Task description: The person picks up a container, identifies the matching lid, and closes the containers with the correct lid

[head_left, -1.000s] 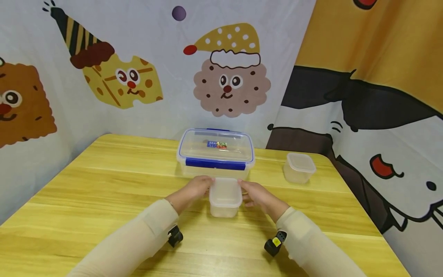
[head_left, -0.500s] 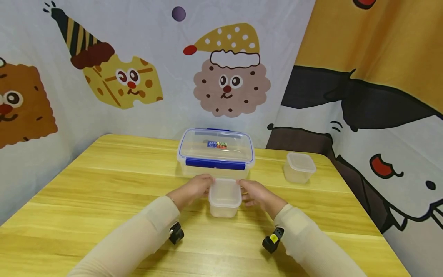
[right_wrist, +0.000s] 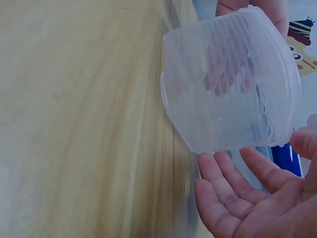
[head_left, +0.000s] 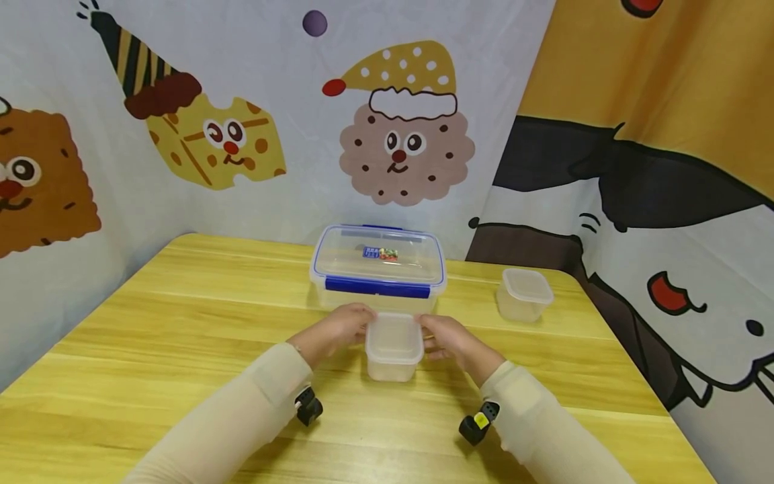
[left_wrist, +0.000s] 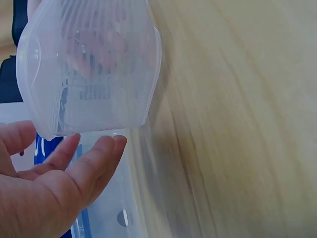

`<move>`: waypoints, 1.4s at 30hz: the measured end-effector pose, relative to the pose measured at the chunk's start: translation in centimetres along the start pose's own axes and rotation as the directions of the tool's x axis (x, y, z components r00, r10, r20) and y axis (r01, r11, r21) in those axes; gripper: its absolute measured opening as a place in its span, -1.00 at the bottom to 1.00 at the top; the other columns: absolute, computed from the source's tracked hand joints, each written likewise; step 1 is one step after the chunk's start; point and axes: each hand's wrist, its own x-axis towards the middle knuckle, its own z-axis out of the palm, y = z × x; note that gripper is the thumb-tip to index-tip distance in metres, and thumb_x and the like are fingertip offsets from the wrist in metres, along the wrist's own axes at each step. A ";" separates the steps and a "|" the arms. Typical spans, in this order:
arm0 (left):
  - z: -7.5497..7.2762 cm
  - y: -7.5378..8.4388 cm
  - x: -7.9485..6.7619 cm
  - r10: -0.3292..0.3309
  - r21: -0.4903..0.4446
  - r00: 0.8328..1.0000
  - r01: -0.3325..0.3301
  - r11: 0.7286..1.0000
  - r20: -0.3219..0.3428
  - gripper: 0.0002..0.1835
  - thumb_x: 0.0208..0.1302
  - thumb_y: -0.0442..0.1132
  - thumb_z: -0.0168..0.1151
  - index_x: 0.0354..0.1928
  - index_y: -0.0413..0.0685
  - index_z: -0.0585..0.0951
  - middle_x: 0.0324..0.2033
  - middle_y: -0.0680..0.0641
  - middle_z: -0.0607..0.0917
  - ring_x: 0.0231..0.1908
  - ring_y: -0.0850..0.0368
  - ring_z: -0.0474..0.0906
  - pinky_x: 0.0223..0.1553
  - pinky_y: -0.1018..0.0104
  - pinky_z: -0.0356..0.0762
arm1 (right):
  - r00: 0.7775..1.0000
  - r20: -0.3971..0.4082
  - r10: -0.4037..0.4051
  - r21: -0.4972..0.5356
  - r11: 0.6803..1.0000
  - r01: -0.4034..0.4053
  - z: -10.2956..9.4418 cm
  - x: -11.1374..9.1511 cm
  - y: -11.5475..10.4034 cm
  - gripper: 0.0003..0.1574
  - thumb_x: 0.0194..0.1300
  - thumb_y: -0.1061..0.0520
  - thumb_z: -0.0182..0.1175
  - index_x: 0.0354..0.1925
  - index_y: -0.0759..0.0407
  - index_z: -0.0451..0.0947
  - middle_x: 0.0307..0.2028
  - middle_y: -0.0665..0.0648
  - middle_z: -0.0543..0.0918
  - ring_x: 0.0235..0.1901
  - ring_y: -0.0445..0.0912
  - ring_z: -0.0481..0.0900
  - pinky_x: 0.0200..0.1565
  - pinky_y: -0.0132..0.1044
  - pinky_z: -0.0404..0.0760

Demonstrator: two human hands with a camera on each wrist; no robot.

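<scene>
A small translucent plastic food container (head_left: 394,346) with a pale lid stands upright on the table in front of a larger box. From its left side my left hand (head_left: 347,324) holds it, thumb at the lid's far corner. My right hand (head_left: 449,338) holds the opposite side, its thumb also at the lid edge. In the left wrist view, the left fingers (left_wrist: 99,161) lie along the container's ribbed wall (left_wrist: 106,74). The right fingers (right_wrist: 218,181) meet the wall at their tips in the right wrist view. No contents show through the plastic.
Behind the hands stands a large clear lidded storage box (head_left: 377,259) with blue clips. A second small lidded container (head_left: 524,294) is at the table's right rear. The wooden table (head_left: 181,336) ends at a printed curtain (head_left: 302,121).
Both hands stay on the small container, with only slight shifts of the wrists. The container and the boxes keep their places; the head view shifts very slightly.
</scene>
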 end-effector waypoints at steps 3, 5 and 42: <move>-0.2 -0.1 -0.3 0.012 0.012 1.000 -0.012 1.000 0.017 -0.64 0.48 -0.28 -0.07 0.09 -0.50 0.41 0.05 -0.40 0.53 0.13 -0.29 0.48 0.19 0.00 0.46 | 1.000 0.004 -0.008 0.009 1.000 0.008 0.0 -0.2 0.0 -0.36 0.48 -0.11 -0.15 0.21 0.35 0.42 0.09 0.33 0.59 0.00 0.12 0.62 -0.07 -0.06 0.63; -0.3 -0.1 -0.7 0.011 0.046 1.000 -0.011 0.999 0.013 -0.60 0.48 -0.24 -0.03 0.12 -0.49 0.39 0.07 -0.40 0.52 0.14 -0.30 0.46 0.21 -0.02 0.43 | 1.000 0.005 -0.009 0.017 1.000 0.009 0.0 -0.5 0.1 -0.35 0.48 -0.12 -0.15 0.23 0.34 0.41 0.10 0.33 0.58 0.00 0.11 0.62 -0.07 -0.06 0.63; -0.2 -1.7 -4.9 -0.013 0.227 0.999 0.003 0.974 0.039 -0.54 0.37 -0.11 0.17 0.09 -0.38 0.43 -0.11 -0.24 0.59 -0.09 -0.12 0.59 0.00 0.05 0.59 | 0.996 0.082 -0.039 0.049 0.998 0.035 0.4 -4.9 1.7 -0.20 0.39 -0.02 0.10 0.37 0.41 0.14 -0.01 0.25 0.63 -0.04 0.02 0.62 -0.23 -0.19 0.66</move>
